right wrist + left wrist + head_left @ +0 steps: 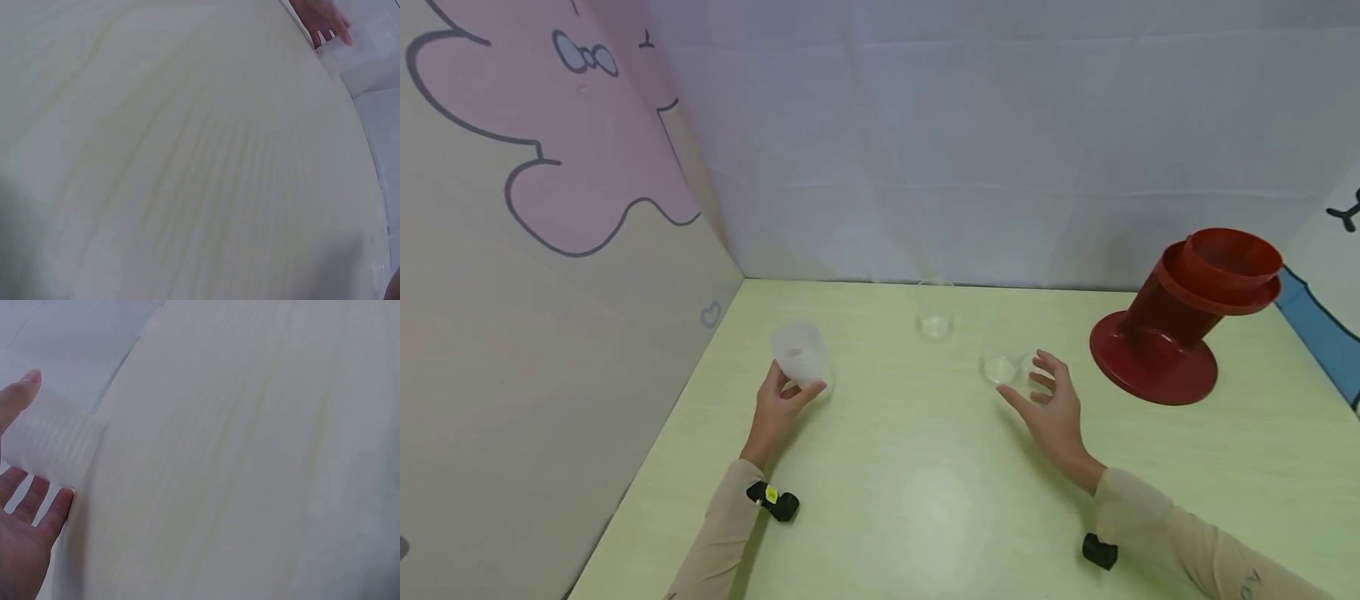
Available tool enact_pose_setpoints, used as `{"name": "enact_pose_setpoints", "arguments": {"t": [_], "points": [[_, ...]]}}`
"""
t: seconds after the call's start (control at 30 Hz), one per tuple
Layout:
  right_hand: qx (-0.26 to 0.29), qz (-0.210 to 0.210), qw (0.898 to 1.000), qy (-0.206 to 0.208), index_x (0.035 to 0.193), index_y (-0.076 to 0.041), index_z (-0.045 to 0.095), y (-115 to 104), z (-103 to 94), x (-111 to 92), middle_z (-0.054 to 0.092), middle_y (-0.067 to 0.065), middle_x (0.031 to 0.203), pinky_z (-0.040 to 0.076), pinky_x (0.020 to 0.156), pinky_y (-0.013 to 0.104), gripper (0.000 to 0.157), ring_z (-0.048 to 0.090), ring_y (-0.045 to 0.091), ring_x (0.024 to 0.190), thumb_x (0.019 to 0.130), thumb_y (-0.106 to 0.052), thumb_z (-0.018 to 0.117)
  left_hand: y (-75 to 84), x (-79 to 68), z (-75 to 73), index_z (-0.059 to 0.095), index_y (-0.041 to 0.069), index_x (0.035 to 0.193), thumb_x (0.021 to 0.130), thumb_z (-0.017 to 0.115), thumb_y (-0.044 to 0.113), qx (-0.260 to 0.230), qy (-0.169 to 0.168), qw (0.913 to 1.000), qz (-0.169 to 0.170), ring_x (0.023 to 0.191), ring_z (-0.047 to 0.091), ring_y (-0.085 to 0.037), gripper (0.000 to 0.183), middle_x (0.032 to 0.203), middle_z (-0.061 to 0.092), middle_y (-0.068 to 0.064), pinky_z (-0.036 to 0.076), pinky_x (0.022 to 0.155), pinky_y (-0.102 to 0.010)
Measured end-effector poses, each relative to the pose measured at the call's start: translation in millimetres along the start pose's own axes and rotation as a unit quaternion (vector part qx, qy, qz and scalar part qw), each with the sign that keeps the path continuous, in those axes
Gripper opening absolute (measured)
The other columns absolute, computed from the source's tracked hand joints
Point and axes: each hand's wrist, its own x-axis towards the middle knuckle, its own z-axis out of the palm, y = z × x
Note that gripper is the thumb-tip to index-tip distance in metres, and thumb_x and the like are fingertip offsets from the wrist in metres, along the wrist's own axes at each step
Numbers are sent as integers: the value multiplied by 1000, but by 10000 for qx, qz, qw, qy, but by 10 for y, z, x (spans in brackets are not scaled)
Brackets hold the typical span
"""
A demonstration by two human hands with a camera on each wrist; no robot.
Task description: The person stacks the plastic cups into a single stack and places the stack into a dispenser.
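Observation:
My left hand (782,408) grips a translucent whitish plastic cup (800,348) between thumb and fingers at the table's left. In the left wrist view the same cup (53,440) shows faint ribs, with the thumb above and the fingers below. My right hand (1052,408) is beside a clear, see-through cup (1000,369), thumb and fingers spread apart and loosely curved. Whether they touch its wall is hard to tell. Another clear cup (935,323) stands upright farther back. Only a sliver of the right hand (394,289) enters the right wrist view.
A red plastic piece (1153,358), a slanted tube on a round base with a ring-like top, stands on the right. The pale yellow-green table (917,500) meets a white cloth wall (1000,150) at the back and a printed wall (550,350) on the left.

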Motion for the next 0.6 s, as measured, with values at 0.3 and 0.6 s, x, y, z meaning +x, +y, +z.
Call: {"name": "enact_pose_setpoints", "arguments": {"t": [0.3, 0.6], "points": [[25, -96, 9999, -37, 144, -14, 33, -14, 33, 178, 44, 13, 137, 44, 96, 47, 79, 47, 29, 122, 80, -22, 78, -254, 72, -13, 40, 25, 138, 79, 78, 25, -59, 171, 9996, 193, 110, 56, -26, 70, 130, 51, -6, 52, 85, -27], [187, -214, 9996, 12, 141, -11, 36, -7, 126, 323, 46, 17, 134, 41, 98, 48, 77, 47, 32, 121, 78, -19, 79, -212, 66, -22, 39, 24, 139, 80, 78, 24, -110, 77, 9999, 87, 113, 55, -27, 71, 132, 50, -7, 51, 87, -29]]}}
